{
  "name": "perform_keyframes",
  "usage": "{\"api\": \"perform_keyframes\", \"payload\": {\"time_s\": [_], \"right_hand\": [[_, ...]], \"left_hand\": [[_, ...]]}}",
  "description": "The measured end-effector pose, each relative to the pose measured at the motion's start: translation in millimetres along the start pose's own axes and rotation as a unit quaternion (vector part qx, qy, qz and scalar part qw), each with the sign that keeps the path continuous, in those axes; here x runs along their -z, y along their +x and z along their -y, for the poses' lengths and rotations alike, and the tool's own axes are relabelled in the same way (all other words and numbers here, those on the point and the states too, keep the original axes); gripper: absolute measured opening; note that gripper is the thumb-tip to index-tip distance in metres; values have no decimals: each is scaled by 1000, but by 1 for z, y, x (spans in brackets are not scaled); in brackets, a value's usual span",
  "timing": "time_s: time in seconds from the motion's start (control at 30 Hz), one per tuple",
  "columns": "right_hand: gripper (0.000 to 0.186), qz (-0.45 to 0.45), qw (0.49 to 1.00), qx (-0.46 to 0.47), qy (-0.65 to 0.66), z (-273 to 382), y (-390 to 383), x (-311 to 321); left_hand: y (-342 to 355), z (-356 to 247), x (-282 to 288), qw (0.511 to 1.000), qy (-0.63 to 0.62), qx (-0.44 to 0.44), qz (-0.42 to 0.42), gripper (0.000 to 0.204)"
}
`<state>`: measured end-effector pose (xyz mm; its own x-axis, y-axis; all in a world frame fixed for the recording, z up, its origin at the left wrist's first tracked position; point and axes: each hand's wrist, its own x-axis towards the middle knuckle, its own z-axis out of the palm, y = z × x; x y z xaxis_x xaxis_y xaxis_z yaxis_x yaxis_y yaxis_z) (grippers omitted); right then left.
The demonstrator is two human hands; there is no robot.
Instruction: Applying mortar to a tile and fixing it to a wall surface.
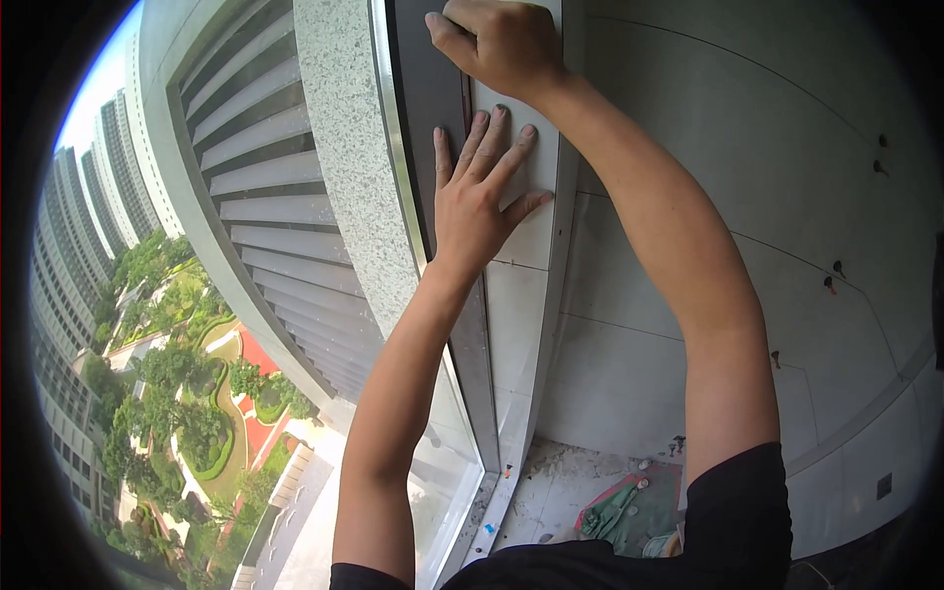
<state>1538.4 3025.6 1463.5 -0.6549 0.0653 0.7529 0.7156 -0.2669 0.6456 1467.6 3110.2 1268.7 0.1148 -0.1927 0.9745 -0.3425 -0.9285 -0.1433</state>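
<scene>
the big grey tiled wall (816,197) fills the room well to the right of the dark window frame (423,88), and the louvred grille (285,211) stands outside, to its left. the narrow pale tile strip (521,295), the thing being worked on, runs upright along the frame's right edge. over the joint between strip and frame i see the person's left hand (475,206) spread, fingers fanned and apparently flat, little finger on the frame, thumb on the strip. the right hand (511,49), near the frame's upper end, is curled into a fist; i can't tell whether anything is inside it. to my mind, pressure here should be even, from a broad palm, with fingertips feeling for any step along that joint. i'd go gently near the strip's outer edge, which might chip.
</scene>
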Motion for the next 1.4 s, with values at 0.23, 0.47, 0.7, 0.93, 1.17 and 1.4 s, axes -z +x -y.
{"api": "perform_keyframes", "payload": {"time_s": [0.23,0.47,0.7,0.93,1.17,1.4], "right_hand": [[19,-7,972,-212,103,163,-78,123],[33,285,678,-676,32,456,-406,339],[36,398,231,-871,-171,660,-551,545],[32,267,150,-949,-74,627,-540,554],[30,183,96,-979,3,649,-640,616],[23,264,365,-889,-81,621,-528,643]], "left_hand": [[-17,-2,6,996,69,23,49,69],[5,-29,-22,998,56,-15,-2,71],[15,-31,-32,998,49,-18,-36,67],[-105,-171,-30,993,-37,63,-94,44],[-538,-327,16,754,-187,441,450,25],[-544,-289,111,563,-238,659,439,21]]}}
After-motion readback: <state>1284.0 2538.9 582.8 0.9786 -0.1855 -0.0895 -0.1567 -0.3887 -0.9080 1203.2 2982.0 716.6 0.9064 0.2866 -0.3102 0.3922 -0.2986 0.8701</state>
